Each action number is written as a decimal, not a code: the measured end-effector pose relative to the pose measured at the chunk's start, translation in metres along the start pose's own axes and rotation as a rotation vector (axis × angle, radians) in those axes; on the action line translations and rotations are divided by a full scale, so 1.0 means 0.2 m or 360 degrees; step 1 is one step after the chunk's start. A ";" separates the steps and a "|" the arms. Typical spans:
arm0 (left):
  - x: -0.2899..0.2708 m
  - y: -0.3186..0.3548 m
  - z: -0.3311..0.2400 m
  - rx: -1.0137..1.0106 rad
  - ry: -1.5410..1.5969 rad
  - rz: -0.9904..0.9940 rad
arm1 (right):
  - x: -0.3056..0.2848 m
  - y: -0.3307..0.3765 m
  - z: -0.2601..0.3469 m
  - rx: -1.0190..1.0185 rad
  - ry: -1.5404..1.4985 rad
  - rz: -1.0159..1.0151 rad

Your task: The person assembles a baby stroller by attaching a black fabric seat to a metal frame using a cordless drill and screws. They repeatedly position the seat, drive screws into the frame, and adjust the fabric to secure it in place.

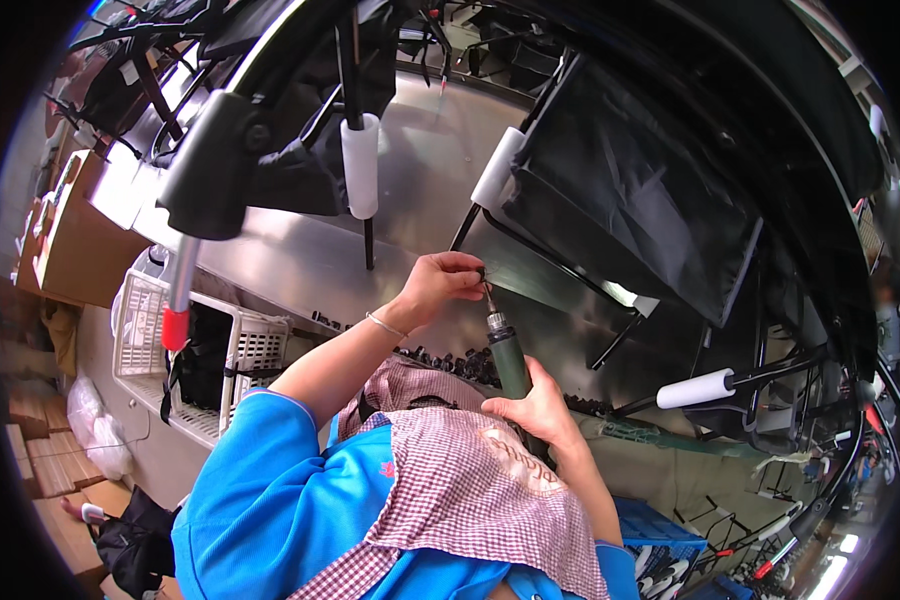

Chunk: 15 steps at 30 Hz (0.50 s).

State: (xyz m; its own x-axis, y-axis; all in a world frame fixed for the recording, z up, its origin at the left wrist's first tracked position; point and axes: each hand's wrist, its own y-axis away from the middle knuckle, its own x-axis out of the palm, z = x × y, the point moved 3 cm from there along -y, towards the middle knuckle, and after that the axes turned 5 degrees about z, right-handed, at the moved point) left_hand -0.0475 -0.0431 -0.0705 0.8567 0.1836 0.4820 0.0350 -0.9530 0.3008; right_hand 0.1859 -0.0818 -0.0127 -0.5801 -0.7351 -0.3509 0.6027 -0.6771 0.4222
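Fastening step: our left hand pinches a small fastener at centre frame on the black frame tube; our right hand grips the green power screwdriver, which next needs its bit seated squarely.

Bright, glary metal; heavy fisheye vignette.

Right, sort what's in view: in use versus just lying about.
In use: left hand pinching a small part at the black frame tube; right hand gripping the green power screwdriver.
Lying about: white crate, cardboard boxes, blue crate, loose black parts.
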 end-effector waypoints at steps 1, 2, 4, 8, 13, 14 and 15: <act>-0.01 0.01 -0.01 0.0042 -0.0005 -0.0014 | 0.01 0.00 0.01 -0.0005 -0.0001 -0.0002; -0.01 0.02 -0.01 0.0075 -0.0006 -0.0025 | 0.02 -0.01 0.02 -0.0010 -0.0003 -0.0004; -0.01 0.04 -0.03 0.0156 -0.0010 -0.0035 | 0.05 -0.01 0.02 -0.0087 -0.0018 -0.0044; -0.01 0.06 -0.08 0.0359 -0.0072 0.0133 | 0.10 -0.06 0.05 -0.0073 -0.0294 -0.0022; 0.07 0.06 -0.39 0.0804 -0.0886 0.0042 | 0.16 -0.11 -0.03 -0.0151 -0.0413 -0.0201; 0.11 0.03 -0.51 0.0975 -0.0959 0.0088 | 0.16 -0.10 -0.03 -0.0148 -0.0303 -0.0223; 0.29 0.09 -0.81 0.1030 -0.0559 0.0570 | 0.17 -0.10 -0.04 -0.0129 -0.0332 -0.0251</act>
State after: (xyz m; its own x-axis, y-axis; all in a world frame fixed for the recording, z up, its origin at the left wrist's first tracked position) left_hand -0.0805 -0.0103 0.0949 0.9798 -0.1424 0.1403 -0.0737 -0.9097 -0.4087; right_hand 0.1590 -0.0934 -0.0400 -0.7657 -0.6031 -0.2235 0.5329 -0.7894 0.3046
